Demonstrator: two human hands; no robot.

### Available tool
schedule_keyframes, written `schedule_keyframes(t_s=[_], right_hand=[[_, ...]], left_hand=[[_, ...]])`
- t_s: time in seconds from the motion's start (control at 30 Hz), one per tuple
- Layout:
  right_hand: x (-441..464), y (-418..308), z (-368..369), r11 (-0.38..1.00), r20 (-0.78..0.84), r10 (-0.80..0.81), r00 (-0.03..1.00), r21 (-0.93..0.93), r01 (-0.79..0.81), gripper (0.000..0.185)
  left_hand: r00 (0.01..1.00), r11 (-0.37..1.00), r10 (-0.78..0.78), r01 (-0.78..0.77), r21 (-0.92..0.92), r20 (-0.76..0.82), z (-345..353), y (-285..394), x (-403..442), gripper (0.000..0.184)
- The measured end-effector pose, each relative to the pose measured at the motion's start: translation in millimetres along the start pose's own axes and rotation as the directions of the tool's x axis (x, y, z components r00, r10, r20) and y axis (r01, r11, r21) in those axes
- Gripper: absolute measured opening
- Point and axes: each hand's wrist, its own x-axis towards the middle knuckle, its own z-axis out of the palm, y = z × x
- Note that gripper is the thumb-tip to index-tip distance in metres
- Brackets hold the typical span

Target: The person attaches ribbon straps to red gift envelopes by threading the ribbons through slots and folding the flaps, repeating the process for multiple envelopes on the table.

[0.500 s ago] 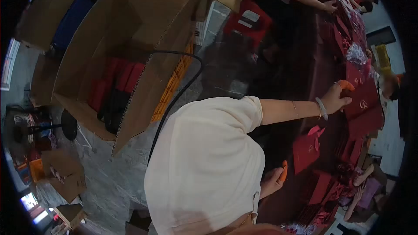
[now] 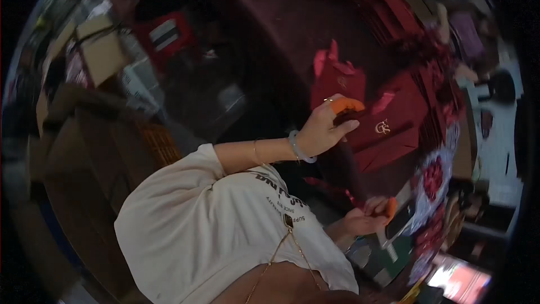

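"What's worn?"

"A loose cream short-sleeved T-shirt (image 2: 180, 225) with dark printed lettering (image 2: 283, 192), and a thin gold chain necklace (image 2: 274, 256) with a dark rectangular pendant (image 2: 288, 220)."

"Anything else?"

"Orange finger covers (image 2: 347, 105) on left hand (image 2: 322, 129) and right hand (image 2: 368, 218); pale-grey rounded bangle (image 2: 295, 147) and fine gold bracelet (image 2: 256, 152) on the left."

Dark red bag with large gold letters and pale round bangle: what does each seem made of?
Dark red bag: likely stiff matte card or paper, given its dull, flat panels and straight edges. Pale round bangle: smooth, rigid-looking, perhaps stone, glass or plastic.
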Motion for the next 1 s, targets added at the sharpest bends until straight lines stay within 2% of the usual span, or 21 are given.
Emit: schedule_keyframes(t_s=[0.07,0.13,0.17,0.23,0.27,0.3,0.37,0.4,0.43,0.47,0.5,0.53,0.57,0.6,0.73,0.83,0.9,0.93,1.0], right_hand=[[-9,-7,-11,0.990,-0.020,0.073,0.997,-0.122,-0.075,0.038],[-20,-19,4,0.967,-0.136,0.078,0.988,-0.230,-0.108,0.041],[7,-7,-6,0.974,-0.219,0.119,0.968,-0.163,-0.157,0.036],[3,0,-13,0.974,-0.326,0.113,0.939,-0.150,-0.169,0.032],[4,1,-15,0.951,-0.323,0.138,0.936,-0.220,-0.216,0.027],[6,4,-15,0.924,-0.316,0.168,0.934,-0.281,-0.261,0.022],[19,12,0,0.837,-0.247,0.159,0.956,-0.479,-0.263,0.019],[22,21,-3,0.821,-0.146,0.221,0.964,-0.506,-0.265,0.019],[25,31,2,0.827,-0.124,0.296,0.947,-0.463,-0.318,0.018],[25,40,9,0.828,-0.096,0.371,0.924,-0.417,-0.375,0.017],[25,50,10,0.826,-0.108,0.377,0.920,-0.411,-0.386,0.017],[24,60,11,0.817,-0.097,0.443,0.891,-0.365,-0.447,0.017],[24,67,11,0.801,-0.080,0.508,0.857,-0.320,-0.505,0.017],[27,71,8,0.802,-0.079,0.508,0.857,-0.319,-0.505,0.017],[25,71,0,0.787,-0.050,0.544,0.838,-0.315,-0.530,0.018],[29,74,-3,0.815,0.011,0.521,0.854,-0.303,-0.493,0.017],[30,71,-1,0.698,0.006,0.598,0.802,-0.496,-0.517,0.018],[33,71,3,0.699,0.005,0.596,0.803,-0.495,-0.516,0.018],[36,69,11,0.797,0.142,0.531,0.835,-0.418,-0.436,0.020]], left_hand=[[0.960,0.953,-0.270,0.277,-0.120,0.072,12,-12,-22,0.027],[0.984,0.988,-0.155,0.156,-0.004,0.090,18,-43,-41,0.025],[0.954,0.963,-0.269,0.266,0.036,0.133,40,-44,-16,0.027],[0.947,0.955,-0.289,0.274,0.114,0.143,40,-68,-20,0.027],[0.964,0.963,-0.195,0.153,0.221,0.182,40,-67,-15,0.026],[0.951,0.963,-0.206,0.157,0.217,0.228,42,-69,-15,0.026],[0.953,0.952,-0.255,0.219,0.212,0.161,43,-71,-19,0.025],[0.945,0.942,-0.291,0.255,0.217,0.150,45,-71,-24,0.025],[0.939,0.938,-0.303,0.262,0.228,0.166,45,-71,-26,0.025],[0.916,0.924,-0.368,0.341,0.171,0.158,44,-68,-28,0.026],[0.893,0.904,-0.426,0.413,0.111,0.148,43,-66,-29,0.027],[0.891,0.902,-0.429,0.414,0.119,0.151,41,-64,-28,0.027],[0.895,0.899,-0.410,0.365,0.240,0.174,37,-62,-27,0.028],[0.900,0.885,-0.389,0.305,0.351,0.199,36,-62,-25,0.029],[0.920,0.895,-0.308,0.195,0.401,0.241,31,-62,-26,0.031],[0.940,0.789,-0.195,-0.019,0.614,0.279,29,-62,-20,0.035],[0.936,0.798,-0.191,-0.028,0.602,0.296,29,-66,-18,0.035],[0.928,0.801,-0.213,-0.013,0.598,0.305,28,-66,-21,0.035],[0.929,0.798,-0.231,0.010,0.602,0.291,28,-66,-28,0.033]])
